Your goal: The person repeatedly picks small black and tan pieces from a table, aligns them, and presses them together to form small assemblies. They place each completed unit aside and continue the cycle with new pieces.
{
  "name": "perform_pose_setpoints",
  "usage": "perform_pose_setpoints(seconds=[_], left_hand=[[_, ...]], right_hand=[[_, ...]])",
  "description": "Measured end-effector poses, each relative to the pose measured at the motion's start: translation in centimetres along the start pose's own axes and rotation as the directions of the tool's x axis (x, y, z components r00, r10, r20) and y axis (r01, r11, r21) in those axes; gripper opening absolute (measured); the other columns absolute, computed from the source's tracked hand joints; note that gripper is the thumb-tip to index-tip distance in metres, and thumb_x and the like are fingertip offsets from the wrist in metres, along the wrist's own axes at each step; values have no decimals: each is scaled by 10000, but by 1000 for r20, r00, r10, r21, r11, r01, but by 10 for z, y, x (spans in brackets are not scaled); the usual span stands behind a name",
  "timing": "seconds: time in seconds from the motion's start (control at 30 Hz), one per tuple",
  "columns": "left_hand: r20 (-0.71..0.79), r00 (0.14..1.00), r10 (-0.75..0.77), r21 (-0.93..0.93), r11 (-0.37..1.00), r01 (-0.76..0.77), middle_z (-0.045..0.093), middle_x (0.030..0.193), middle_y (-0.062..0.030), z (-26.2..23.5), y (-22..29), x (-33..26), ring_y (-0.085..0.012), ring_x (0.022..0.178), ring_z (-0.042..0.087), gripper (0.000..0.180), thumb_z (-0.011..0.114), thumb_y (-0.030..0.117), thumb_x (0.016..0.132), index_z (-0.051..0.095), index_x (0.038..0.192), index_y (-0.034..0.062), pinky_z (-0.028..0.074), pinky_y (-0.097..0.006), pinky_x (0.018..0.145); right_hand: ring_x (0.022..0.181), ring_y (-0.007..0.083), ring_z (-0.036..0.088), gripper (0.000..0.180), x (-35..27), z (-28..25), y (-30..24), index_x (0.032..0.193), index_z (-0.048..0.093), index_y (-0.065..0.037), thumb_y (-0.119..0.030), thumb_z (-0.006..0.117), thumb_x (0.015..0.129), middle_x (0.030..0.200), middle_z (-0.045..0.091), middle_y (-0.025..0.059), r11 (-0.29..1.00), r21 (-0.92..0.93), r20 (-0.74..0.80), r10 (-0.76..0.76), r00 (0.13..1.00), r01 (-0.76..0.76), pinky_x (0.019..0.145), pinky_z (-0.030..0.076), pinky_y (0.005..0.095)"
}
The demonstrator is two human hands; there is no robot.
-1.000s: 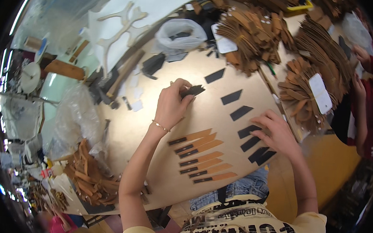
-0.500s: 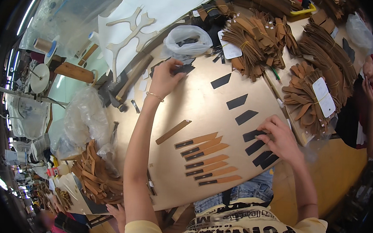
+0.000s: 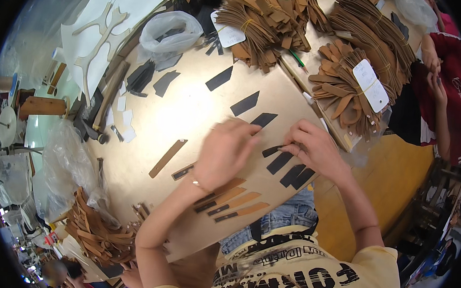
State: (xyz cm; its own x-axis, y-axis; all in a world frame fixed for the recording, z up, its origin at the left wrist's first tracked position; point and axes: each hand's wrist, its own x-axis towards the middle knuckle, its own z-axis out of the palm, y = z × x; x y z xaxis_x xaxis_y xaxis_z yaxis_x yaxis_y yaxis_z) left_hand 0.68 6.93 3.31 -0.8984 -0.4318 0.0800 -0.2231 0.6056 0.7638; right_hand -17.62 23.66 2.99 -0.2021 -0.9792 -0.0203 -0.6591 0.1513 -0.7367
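Observation:
My left hand (image 3: 227, 154) is smeared by motion over the middle of the board. Its fingertips are near a black slanted-end piece (image 3: 265, 119), and whether they hold anything is unclear. To the right, my right hand (image 3: 313, 150) has thumb and fingers pinched on the end of a short black strip (image 3: 270, 151). Beside it lie more black strips (image 3: 279, 162) in a row along the near edge. Further black pieces (image 3: 245, 103) lie spaced out toward the back. Tan leather-like strips with black ends (image 3: 243, 211) lie partly beneath my left forearm.
A single brown strip (image 3: 168, 158) lies left of my hand. Behind it are a black stack (image 3: 140, 77) and a clear plastic bag (image 3: 171, 33). Tied brown bundles (image 3: 346, 93) fill the back right; another bundle (image 3: 98, 234) sits lower left. Another person's hands (image 3: 438, 86) show at right.
My left hand has come back from the black stack toward my right hand. My right hand stays at the black strips. The view has shifted, so the board appears further left.

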Motion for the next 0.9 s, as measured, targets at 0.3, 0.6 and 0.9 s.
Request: perform_pose_setpoints(seconds=[0.3, 0.6, 0.9], left_hand=[[121, 991, -57, -109, 992, 70, 691, 865, -158, 35, 11, 4, -272, 670, 654, 165, 659, 66, 888, 730, 1024, 7, 526, -349, 662], [235, 945, -226, -132, 956, 262, 685, 726, -193, 23, 12, 17, -316, 639, 676, 170, 647, 101, 858, 752, 943, -2, 538, -381, 646], [274, 943, -190, -121, 966, 229, 688, 757, -208, 21, 11, 20, -347, 682, 681, 172, 651, 116, 853, 749, 930, -3, 548, -393, 676]], right_hand=[[767, 176, 609, 186, -12, 10, 16, 929, 723, -121, -91, 725, 746, 853, 646, -3, 864, -403, -154, -391, 908, 303, 719, 449, 328], [731, 159, 618, 168, -15, 14, 18, 898, 702, -103, -89, 741, 735, 857, 663, -15, 809, -471, -184, -481, 857, 353, 698, 451, 324], [777, 196, 632, 225, -11, 21, 19, 951, 709, -98, -140, 802, 750, 875, 669, 12, 910, -326, -267, -349, 898, 256, 730, 459, 333]])
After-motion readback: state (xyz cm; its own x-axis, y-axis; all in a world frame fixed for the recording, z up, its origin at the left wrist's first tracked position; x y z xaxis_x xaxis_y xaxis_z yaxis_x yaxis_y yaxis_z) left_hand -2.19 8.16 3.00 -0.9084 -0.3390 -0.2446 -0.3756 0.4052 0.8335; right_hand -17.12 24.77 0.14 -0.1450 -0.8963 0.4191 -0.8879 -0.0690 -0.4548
